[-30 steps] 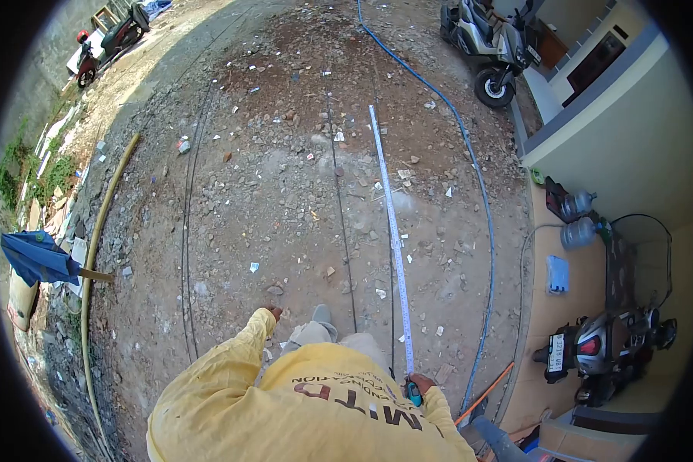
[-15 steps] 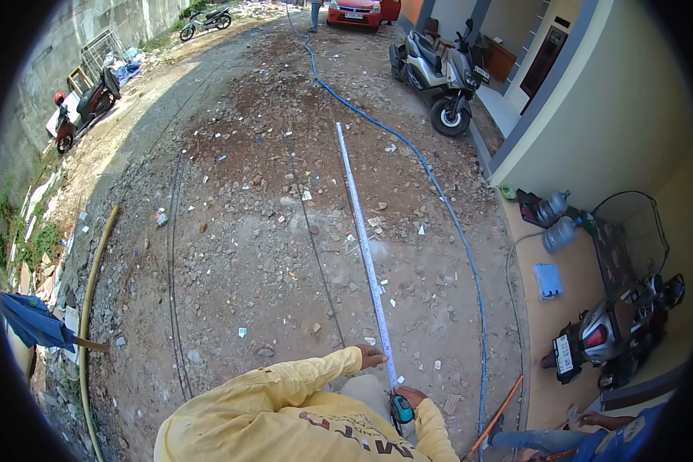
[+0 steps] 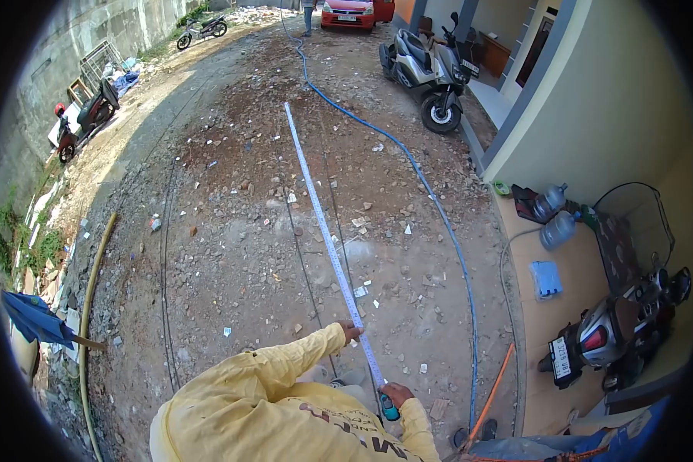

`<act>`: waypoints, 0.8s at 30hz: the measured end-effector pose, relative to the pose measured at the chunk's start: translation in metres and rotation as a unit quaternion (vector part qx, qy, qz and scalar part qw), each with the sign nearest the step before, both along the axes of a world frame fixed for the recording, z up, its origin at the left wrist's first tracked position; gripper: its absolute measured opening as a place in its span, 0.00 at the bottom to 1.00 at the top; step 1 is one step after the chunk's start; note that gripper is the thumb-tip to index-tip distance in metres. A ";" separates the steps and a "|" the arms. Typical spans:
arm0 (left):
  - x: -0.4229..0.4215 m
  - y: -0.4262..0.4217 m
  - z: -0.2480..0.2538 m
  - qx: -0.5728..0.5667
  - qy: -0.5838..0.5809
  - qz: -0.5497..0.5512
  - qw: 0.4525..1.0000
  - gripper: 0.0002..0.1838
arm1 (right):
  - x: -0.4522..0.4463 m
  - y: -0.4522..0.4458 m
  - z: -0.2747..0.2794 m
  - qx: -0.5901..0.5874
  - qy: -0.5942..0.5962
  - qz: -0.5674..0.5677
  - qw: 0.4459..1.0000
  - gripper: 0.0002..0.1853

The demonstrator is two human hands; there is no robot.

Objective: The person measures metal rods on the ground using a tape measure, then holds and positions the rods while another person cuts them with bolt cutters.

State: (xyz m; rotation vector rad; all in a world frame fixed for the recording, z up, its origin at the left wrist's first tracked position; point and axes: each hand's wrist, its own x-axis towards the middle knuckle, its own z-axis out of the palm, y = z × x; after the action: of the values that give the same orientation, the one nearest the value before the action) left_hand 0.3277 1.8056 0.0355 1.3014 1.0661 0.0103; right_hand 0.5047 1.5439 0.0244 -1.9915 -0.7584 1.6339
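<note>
A long white tape blade stretches out from a teal tape measure (image 3: 390, 410). My right hand (image 3: 397, 393) is closed around the teal case, low in the view. Farther along, the fingers of my left hand (image 3: 352, 333) are closed on the blade (image 3: 328, 235) at its edge. The blade's far end reaches out over the rubble ground and points up and slightly left. Whether that end touches the ground, I cannot tell. Both my arms are in yellow sleeves, and my shoes are partly hidden under them.
Rough stony ground (image 3: 231, 285) lies ahead, crossed by a blue hose (image 3: 439, 202) and thin dark cables. On the right stand a scooter (image 3: 427, 69), water bottles (image 3: 557, 230) and a parked motorcycle (image 3: 604, 339). A person in blue (image 3: 631, 431) is beside an orange pole (image 3: 491, 394).
The blade's far end has swung to the left. Both my hands have shifted slightly left and up, still holding the tape measure. The person in blue at lower right has moved lower.
</note>
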 end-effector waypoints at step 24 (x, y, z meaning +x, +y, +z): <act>0.042 0.234 -0.085 0.026 0.007 0.175 0.984 0.19 | 0.046 -0.143 -0.074 -0.081 -0.092 -0.032 0.992 0.20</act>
State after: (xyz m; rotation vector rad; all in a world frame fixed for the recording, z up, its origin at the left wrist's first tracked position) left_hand 0.3696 2.0394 -0.0498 1.1474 1.3026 0.2949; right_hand 0.5506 1.4005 -0.0493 -2.2816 -0.6344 1.5332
